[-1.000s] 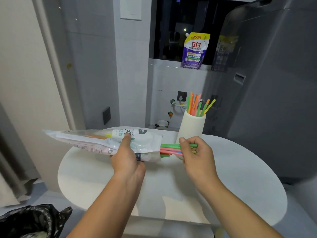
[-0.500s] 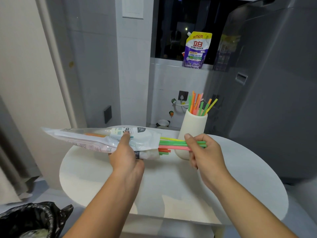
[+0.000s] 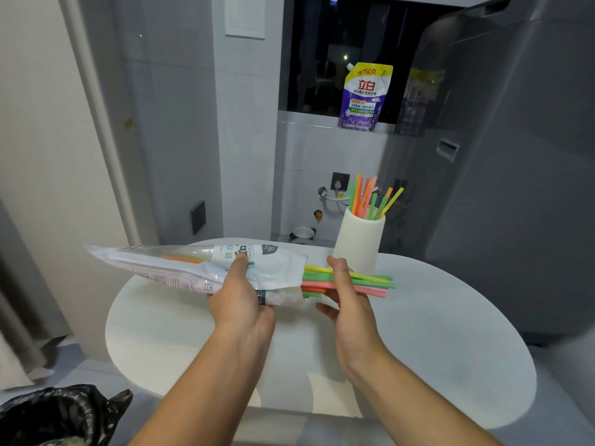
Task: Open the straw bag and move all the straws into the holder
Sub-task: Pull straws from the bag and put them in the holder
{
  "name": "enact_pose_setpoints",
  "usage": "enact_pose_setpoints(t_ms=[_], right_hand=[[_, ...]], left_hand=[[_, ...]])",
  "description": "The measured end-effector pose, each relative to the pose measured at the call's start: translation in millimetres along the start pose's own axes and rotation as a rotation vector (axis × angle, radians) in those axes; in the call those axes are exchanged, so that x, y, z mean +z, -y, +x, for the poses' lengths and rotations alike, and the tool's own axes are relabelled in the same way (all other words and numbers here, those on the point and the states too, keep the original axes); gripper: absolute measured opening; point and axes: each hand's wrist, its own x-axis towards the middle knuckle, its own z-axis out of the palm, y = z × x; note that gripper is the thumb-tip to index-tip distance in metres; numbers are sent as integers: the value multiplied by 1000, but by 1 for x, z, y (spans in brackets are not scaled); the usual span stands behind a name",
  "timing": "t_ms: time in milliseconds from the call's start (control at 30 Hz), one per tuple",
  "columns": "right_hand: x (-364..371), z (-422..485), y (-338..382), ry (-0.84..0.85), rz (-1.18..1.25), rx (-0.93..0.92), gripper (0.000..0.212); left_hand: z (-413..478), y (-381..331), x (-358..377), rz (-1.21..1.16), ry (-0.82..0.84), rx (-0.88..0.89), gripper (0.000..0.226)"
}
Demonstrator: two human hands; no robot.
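Head view: straw bag [image 3: 180, 263], thin crinkly film, is held level above the white table [image 3: 450, 333] by the left hand [image 3: 240, 304], fingers wrapped shut around its open right end. Loose straws [image 3: 370, 281] stick out rightward, light, stiff, likely slippery. Right hand [image 3: 349, 304] is half open around them, thumb on top, not clamped. Grip is best taken mid-bundle. Holder [image 3: 359, 243], far right, is already part filled.
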Motion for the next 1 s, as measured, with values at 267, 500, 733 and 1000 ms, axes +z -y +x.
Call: enact_pose_setpoints(t_ms=[267,500,733,1000], right_hand=[[8,7,10,-140,33,6,40],[5,15,32,-141,311,29,35],[-13,22,54,-104,495,95,35],[-38,32,86,-116,443,88,38]], left_hand=[[-11,8,2,30,-18,-55,45],[-11,10,2,39,-2,-69,44],[-5,-3,3,33,-31,-65,43],[7,-12,-2,16,-48,-39,43]])
